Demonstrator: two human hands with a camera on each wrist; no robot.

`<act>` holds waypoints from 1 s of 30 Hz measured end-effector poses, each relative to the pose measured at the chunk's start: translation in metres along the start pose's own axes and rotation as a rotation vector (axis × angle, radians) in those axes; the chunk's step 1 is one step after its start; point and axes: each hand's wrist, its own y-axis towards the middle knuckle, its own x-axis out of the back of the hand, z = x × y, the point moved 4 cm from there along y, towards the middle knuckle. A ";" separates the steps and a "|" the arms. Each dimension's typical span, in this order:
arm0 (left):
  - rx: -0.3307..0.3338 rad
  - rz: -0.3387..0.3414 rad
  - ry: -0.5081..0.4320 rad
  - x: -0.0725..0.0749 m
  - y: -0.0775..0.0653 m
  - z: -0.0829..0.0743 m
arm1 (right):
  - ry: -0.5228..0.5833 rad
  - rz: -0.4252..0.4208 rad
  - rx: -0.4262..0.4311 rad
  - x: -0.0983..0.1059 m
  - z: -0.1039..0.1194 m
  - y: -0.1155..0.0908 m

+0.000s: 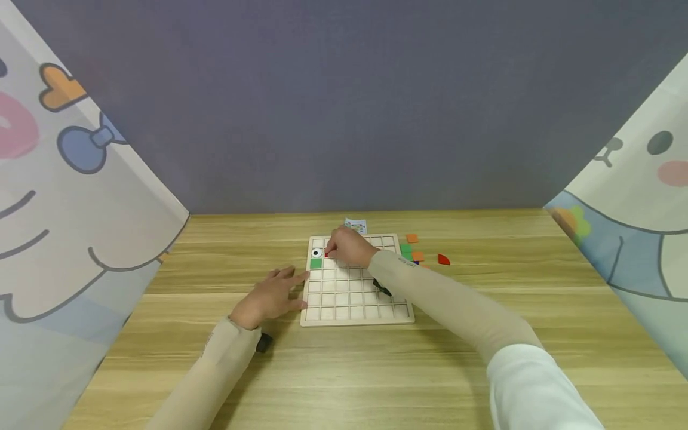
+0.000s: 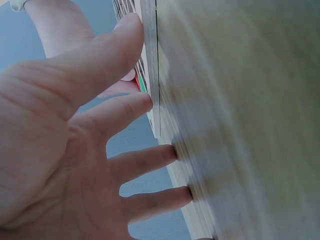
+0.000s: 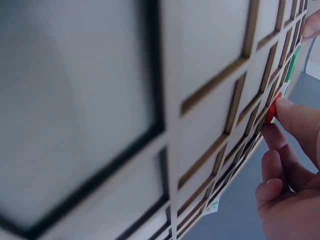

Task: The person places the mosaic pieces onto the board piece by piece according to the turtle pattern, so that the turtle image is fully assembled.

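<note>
Just below center of the head frame, I see a red piece (image 1: pixel 326 255) at the upper left of the grid board (image 1: pixel 342 298), pinched by thumb and finger of the right hand (image 1: pixel 349 246). Left hand (image 1: pixel 274 295): fingers spread, at the board's left edge. Risks, I'd guess: tilted pinch snags a divider (image 3: pixel 171 140); light bracing lets the board slide; right forearm (image 1: pixel 451 298) brushes loose pieces (image 1: pixel 405 248).

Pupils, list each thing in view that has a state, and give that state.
Grid board: flat on the table, mostly unfilled
Left hand: fingers spread, touching the board's edge
Right hand: pinching a red piece
Red piece: pinched
Eye tile: in a cell
Green tile beside it: in a cell
Red quarter-circle: loose on table
Orange tiles: loose
Other green tiles: loose
</note>
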 end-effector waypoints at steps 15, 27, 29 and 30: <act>0.011 0.014 -0.007 0.000 0.001 0.000 | 0.003 0.006 0.000 0.027 -0.009 -0.015; -0.029 -0.011 -0.013 0.000 -0.003 0.002 | 0.087 -0.057 -0.124 0.076 -0.067 -0.080; -0.034 -0.010 -0.016 -0.001 -0.003 0.002 | 0.091 -0.057 -0.127 0.080 -0.074 -0.095; -0.036 -0.010 -0.017 -0.001 -0.002 0.002 | 0.089 -0.060 -0.129 0.082 -0.078 -0.101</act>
